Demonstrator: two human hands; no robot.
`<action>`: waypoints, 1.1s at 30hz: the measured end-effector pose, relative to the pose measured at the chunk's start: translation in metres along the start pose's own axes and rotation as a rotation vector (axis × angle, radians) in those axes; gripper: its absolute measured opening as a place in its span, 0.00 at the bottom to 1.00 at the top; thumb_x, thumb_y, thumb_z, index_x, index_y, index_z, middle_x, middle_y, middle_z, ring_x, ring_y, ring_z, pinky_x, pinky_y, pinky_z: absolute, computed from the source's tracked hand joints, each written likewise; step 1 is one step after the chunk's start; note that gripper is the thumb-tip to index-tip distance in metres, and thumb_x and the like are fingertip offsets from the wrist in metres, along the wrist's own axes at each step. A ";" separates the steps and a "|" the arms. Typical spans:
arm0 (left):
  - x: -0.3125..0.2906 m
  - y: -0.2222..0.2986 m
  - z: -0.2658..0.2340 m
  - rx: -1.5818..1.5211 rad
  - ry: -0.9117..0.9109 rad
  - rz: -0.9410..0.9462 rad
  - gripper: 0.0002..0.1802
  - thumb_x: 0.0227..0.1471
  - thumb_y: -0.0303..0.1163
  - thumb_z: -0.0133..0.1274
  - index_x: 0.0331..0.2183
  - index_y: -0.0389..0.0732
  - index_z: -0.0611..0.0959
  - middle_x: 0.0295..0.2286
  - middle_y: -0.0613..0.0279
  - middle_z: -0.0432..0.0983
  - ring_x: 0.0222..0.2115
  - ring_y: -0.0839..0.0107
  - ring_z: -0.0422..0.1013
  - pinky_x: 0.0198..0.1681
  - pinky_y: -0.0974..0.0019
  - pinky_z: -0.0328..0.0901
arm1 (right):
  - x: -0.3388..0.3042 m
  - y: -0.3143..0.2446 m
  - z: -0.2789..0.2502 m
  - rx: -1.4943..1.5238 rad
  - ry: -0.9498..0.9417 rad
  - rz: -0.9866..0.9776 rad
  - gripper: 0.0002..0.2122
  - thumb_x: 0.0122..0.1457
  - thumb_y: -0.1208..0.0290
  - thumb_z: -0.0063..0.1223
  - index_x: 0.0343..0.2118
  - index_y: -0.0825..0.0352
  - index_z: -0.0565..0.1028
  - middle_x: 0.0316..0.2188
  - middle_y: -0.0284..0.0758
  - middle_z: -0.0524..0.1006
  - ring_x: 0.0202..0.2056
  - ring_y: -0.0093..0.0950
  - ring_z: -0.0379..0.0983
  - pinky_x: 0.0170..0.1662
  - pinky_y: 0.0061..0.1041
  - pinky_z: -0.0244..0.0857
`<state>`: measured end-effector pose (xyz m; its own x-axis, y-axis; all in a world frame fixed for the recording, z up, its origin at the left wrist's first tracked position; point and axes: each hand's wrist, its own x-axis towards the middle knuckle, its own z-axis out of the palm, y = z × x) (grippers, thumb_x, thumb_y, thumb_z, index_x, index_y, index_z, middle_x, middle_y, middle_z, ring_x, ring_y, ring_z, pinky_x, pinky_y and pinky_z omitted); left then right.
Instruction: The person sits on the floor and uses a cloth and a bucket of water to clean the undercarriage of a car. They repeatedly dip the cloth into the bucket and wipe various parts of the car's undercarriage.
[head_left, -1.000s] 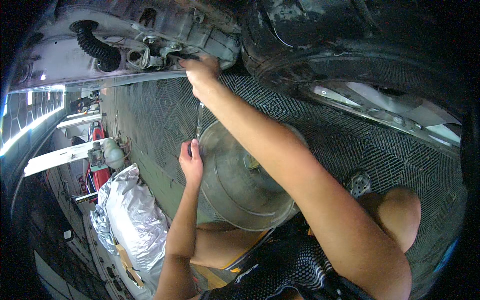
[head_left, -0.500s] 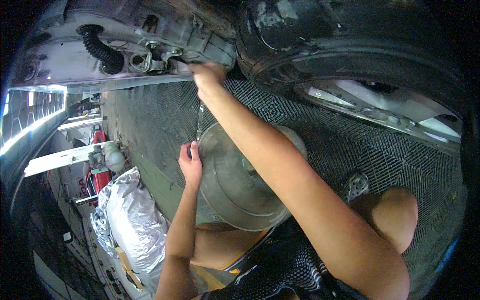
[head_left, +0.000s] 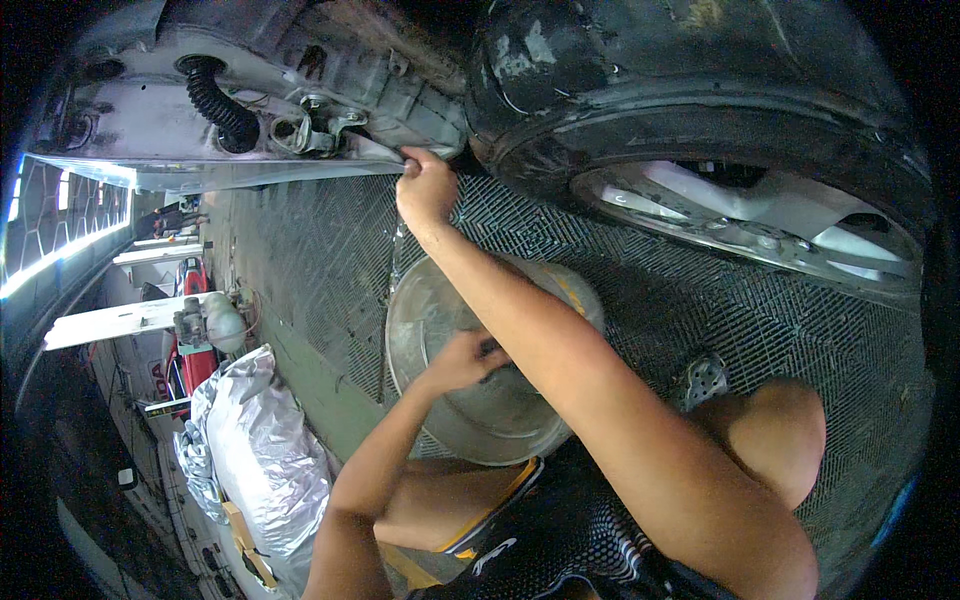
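Note:
My right hand (head_left: pixel 427 188) reaches up to the lower corner of a white car body panel (head_left: pixel 330 176), beside a metal hinge (head_left: pixel 318 130). Its fingers are bent in, with thumb and forefinger close together at the panel's edge; whatever they may grip is hidden. Lower down, my left hand (head_left: pixel 468 360) is curled around a small dark object (head_left: pixel 489 347), mostly covered by the fingers. That hand is over a round, greyish tub-like container (head_left: pixel 440 300) in front of me. My right forearm crosses above the container and hides part of it.
A black tyre (head_left: pixel 560 140) with a silver wheel (head_left: pixel 740 210) fills the upper right. A ribbed black hose (head_left: pixel 215 105) hangs from the car body at upper left. Textured black mat (head_left: pixel 700 300) covers the floor. Crumpled silver sheeting (head_left: pixel 265 440) lies at lower left.
My left hand has moved right, from beside the container's left rim to over it, still with the small dark object. My right hand has shifted slightly down at the panel corner.

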<state>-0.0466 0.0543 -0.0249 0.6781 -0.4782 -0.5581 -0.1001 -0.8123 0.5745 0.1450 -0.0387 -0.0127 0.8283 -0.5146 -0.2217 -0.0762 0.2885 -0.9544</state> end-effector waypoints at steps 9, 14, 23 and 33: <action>0.105 -0.024 0.124 -0.066 -0.172 0.231 0.23 0.49 0.33 0.61 0.48 0.37 0.81 0.47 0.47 0.78 0.49 0.57 0.73 0.54 0.57 0.65 | 0.019 0.026 -0.013 -0.344 -0.086 -0.532 0.16 0.47 0.81 0.52 0.39 0.63 0.82 0.37 0.41 0.81 0.41 0.43 0.76 0.45 0.40 0.70; 0.091 -0.022 0.098 -0.195 -0.126 0.137 0.25 0.46 0.32 0.62 0.48 0.38 0.81 0.46 0.49 0.79 0.48 0.59 0.73 0.54 0.58 0.65 | 0.014 -0.003 -0.009 0.142 -0.077 -0.691 0.10 0.56 0.79 0.52 0.38 0.64 0.82 0.33 0.42 0.81 0.36 0.43 0.76 0.40 0.39 0.69; -0.014 0.150 -0.165 0.409 0.293 0.415 0.15 0.53 0.36 0.59 0.40 0.37 0.80 0.34 0.51 0.79 0.36 0.56 0.76 0.42 0.57 0.69 | 0.037 0.020 0.000 0.182 -0.374 -0.324 0.14 0.57 0.68 0.54 0.43 0.68 0.80 0.38 0.44 0.82 0.41 0.36 0.79 0.49 0.32 0.69; 0.070 0.167 -0.222 1.674 0.338 0.090 0.12 0.48 0.33 0.54 0.37 0.42 0.82 0.31 0.53 0.82 0.31 0.56 0.80 0.30 0.55 0.75 | 0.009 0.004 0.001 0.209 -0.311 -0.322 0.10 0.52 0.67 0.58 0.35 0.67 0.79 0.31 0.46 0.80 0.35 0.48 0.77 0.40 0.44 0.69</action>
<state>0.1455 -0.0408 0.1651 0.7185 -0.6308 -0.2931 -0.5910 -0.3315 -0.7354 0.1531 -0.0414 -0.0186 0.9202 -0.3484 0.1786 0.2976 0.3261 -0.8973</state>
